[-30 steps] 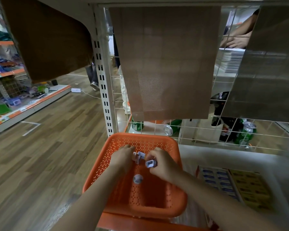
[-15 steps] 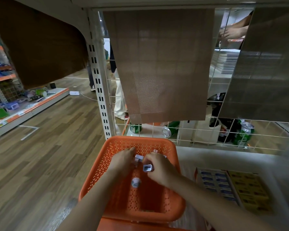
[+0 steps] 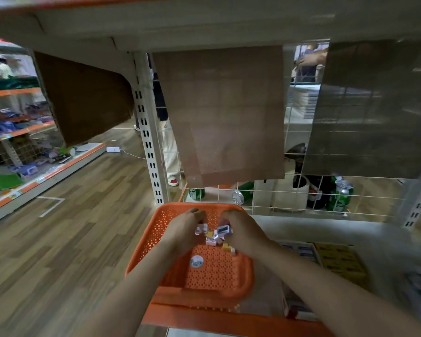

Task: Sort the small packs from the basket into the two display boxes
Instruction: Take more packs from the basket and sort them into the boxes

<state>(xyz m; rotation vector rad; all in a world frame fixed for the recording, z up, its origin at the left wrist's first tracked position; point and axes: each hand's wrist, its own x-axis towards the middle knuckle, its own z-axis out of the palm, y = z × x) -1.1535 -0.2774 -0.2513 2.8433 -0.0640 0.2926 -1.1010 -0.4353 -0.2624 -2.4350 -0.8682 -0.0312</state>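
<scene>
An orange perforated basket (image 3: 153,239) stands on the shelf in front of me. Both hands are inside it at its far end. My left hand (image 3: 184,229) has its fingers curled around small white packs (image 3: 201,228). In my right hand (image 3: 244,232) sits a small white pack with a dark face (image 3: 223,229), pinched between the fingers. A few more small packs (image 3: 210,240), white and yellow, lie loose between the hands. To the right of the basket stand two display boxes, one with blue packs (image 3: 304,250) and one with yellow packs (image 3: 339,261).
A shelf board hangs low overhead. Brown mats (image 3: 224,113) hang on the wire grid behind the basket. Green cans (image 3: 339,195) and a white container stand beyond the grid. Someone's legs are behind the shelf post (image 3: 151,142). The aisle floor lies to the left.
The camera has tilted up and drawn closer. Both hands stay at the basket's far end, and more small packs now show between them.
</scene>
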